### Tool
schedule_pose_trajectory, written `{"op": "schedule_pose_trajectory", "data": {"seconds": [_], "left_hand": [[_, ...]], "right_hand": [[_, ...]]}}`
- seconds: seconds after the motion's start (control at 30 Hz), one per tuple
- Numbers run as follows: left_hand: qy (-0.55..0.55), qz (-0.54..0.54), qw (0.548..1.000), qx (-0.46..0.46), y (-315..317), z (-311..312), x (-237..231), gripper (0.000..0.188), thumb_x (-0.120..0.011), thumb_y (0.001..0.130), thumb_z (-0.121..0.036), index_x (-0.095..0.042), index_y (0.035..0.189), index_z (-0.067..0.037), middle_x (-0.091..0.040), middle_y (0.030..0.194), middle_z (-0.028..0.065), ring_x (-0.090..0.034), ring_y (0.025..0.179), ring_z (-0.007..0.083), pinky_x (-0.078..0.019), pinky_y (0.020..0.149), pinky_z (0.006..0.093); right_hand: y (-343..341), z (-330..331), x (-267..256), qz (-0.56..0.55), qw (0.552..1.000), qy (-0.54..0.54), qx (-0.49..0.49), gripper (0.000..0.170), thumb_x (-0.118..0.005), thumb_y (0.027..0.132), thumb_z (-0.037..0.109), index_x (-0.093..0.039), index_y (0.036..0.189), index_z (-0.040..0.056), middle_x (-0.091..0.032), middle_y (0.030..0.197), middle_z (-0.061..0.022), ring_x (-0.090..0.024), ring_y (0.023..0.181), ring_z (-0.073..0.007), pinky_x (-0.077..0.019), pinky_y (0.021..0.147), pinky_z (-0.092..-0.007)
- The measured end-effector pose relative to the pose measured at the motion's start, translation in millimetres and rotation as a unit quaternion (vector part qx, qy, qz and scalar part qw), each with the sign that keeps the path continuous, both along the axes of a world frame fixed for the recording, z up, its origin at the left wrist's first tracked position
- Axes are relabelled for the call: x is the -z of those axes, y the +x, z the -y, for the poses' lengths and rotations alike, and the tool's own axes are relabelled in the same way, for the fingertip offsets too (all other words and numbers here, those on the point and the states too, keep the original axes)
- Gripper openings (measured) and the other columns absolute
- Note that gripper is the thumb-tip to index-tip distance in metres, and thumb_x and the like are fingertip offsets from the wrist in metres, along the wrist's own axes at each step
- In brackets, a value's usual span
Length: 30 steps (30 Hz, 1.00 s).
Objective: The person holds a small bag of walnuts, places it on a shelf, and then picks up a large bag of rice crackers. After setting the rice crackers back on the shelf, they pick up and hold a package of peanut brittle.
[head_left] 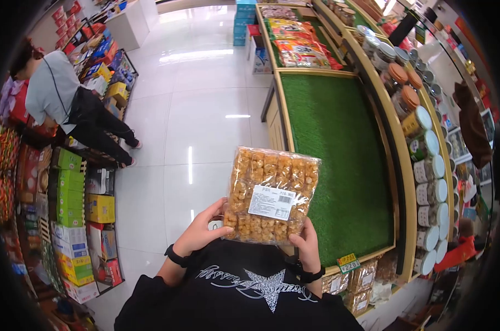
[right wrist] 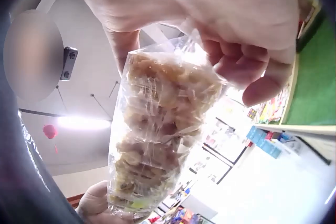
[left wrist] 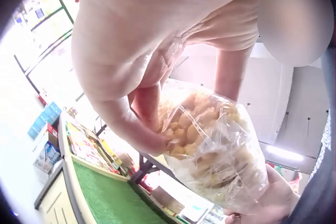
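A clear plastic pack of golden puffed snack bars [head_left: 249, 222], with a white printed label [head_left: 271, 202] on its upper face, is held up in front of the black shirt. My left hand [head_left: 203, 227] grips its lower left edge, thumb on top. At the lower right corner my right hand [head_left: 309, 243] pinches it, thumb over the film. In the left wrist view the left fingers [left wrist: 144, 134] curl against the side of the pack [left wrist: 205, 140]. From the right wrist the wrapped end of the pack [right wrist: 157, 124] shows below the right hand [right wrist: 210, 8].
To the right is a display bin lined with green turf [head_left: 332, 165], with red and yellow snack bags [head_left: 299, 44] behind it. Lidded jars [head_left: 429, 187] line the shelf. A price tag [head_left: 347, 262] stands above similar packs [head_left: 363, 276]. At left a person [head_left: 57, 91] bends by stacked boxes.
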<state>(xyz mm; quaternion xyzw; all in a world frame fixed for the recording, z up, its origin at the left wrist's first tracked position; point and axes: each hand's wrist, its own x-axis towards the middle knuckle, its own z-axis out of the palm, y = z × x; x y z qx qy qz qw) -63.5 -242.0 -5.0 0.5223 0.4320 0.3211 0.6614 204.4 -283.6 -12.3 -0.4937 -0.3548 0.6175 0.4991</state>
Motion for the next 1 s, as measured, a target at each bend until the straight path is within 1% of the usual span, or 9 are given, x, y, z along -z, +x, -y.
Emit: {"op": "schedule_pose_trajectory", "data": {"seconds": [0.07,0.17,0.37,0.47,0.6,0.67,0.77,0.87,1.0], "left_hand": [[0.024,0.012,0.998,-0.054,-9.4,0.1,4.5,0.073,-0.066,0.076,-0.011,-0.024,0.132,0.008,-0.045,0.124,0.0167,-0.047,0.109,0.0204,-0.0362,0.094,0.0332],[0.017,0.005,0.995,-0.095,-19.1,-5.6,3.4,0.073,-0.066,0.076,-0.010,-0.024,0.132,0.008,-0.046,0.122,0.0160,-0.048,0.108,0.0197,-0.0361,0.094,0.0328],[0.030,0.021,0.989,-0.146,-18.1,-47.7,-3.7,0.072,-0.066,0.075,-0.009,-0.025,0.131,0.008,-0.048,0.120,0.0148,-0.048,0.108,0.0189,-0.0357,0.094,0.0324],[0.051,-0.003,0.985,-0.164,-9.6,-77.6,-5.3,0.072,-0.066,0.075,-0.009,-0.025,0.131,0.008,-0.048,0.120,0.0148,-0.048,0.107,0.0185,-0.0362,0.093,0.0320],[0.081,0.000,0.985,-0.155,7.9,-130.0,-19.4,0.072,-0.066,0.075,-0.010,-0.025,0.132,0.008,-0.049,0.119,0.0144,-0.048,0.106,0.0181,-0.0368,0.092,0.0312],[0.094,-0.010,0.984,-0.150,17.5,-151.6,-18.3,0.072,-0.065,0.075,-0.011,-0.025,0.132,0.008,-0.050,0.118,0.0137,-0.049,0.106,0.0181,-0.0369,0.091,0.0309],[0.096,-0.013,0.986,-0.135,31.2,-180.1,-27.7,0.072,-0.065,0.076,-0.012,-0.025,0.132,0.008,-0.049,0.119,0.0142,-0.048,0.106,0.0185,-0.0365,0.091,0.0315],[0.102,-0.015,0.986,-0.129,40.5,-199.4,-23.5,0.072,-0.065,0.076,-0.012,-0.024,0.132,0.008,-0.048,0.121,0.0147,-0.048,0.108,0.0188,-0.0356,0.093,0.0321],[0.064,-0.007,0.988,-0.139,43.7,-215.4,-12.1,0.071,-0.064,0.076,-0.011,-0.024,0.132,0.007,-0.048,0.121,0.0144,-0.047,0.110,0.0187,-0.0351,0.093,0.0321]], "right_hand": [[-7.2,-17.7,3.2,0.011,1.000,0.000,-0.020,0.049,-0.066,0.072,0.015,-0.042,0.112,-0.0023,-0.050,0.098,-0.0038,-0.048,0.087,-0.0104,-0.0405,0.076,-0.0230],[-15.7,-47.0,8.0,0.000,0.997,-0.030,-0.065,0.051,-0.066,0.072,0.016,-0.043,0.113,-0.0024,-0.050,0.097,-0.0034,-0.047,0.086,-0.0101,-0.0398,0.075,-0.0229],[-18.8,-114.5,13.7,0.027,0.993,0.027,-0.116,0.051,-0.067,0.070,0.017,-0.046,0.112,-0.0025,-0.051,0.094,-0.0025,-0.046,0.084,-0.0099,-0.0374,0.077,-0.0242],[-7.8,-151.8,11.7,0.045,0.990,0.058,-0.119,0.050,-0.068,0.070,0.018,-0.047,0.111,-0.0018,-0.051,0.093,-0.0022,-0.045,0.083,-0.0104,-0.0373,0.077,-0.0247],[11.2,-206.9,-1.1,0.064,0.985,0.104,-0.122,0.048,-0.068,0.068,0.019,-0.049,0.108,-0.0005,-0.051,0.093,-0.0023,-0.046,0.084,-0.0119,-0.0373,0.079,-0.0256],[26.2,-227.9,-3.0,0.126,0.970,0.162,-0.127,0.047,-0.067,0.068,0.020,-0.049,0.106,-0.0013,-0.051,0.092,-0.0033,-0.046,0.086,-0.0129,-0.0374,0.080,-0.0261],[43.7,-256.4,-5.3,0.117,0.969,0.177,-0.129,0.047,-0.067,0.067,0.022,-0.048,0.104,-0.0017,-0.050,0.090,-0.0042,-0.046,0.087,-0.0141,-0.0375,0.081,-0.0267],[54.0,-279.6,-3.1,0.125,0.965,0.182,-0.141,0.047,-0.067,0.068,0.025,-0.049,0.103,-0.0016,-0.050,0.090,-0.0045,-0.046,0.086,-0.0146,-0.0373,0.081,-0.0272],[53.2,-296.3,-9.1,0.119,0.972,0.149,-0.138,0.046,-0.067,0.068,0.026,-0.049,0.101,-0.0013,-0.049,0.089,-0.0046,-0.046,0.085,-0.0150,-0.0370,0.080,-0.0275]]}}
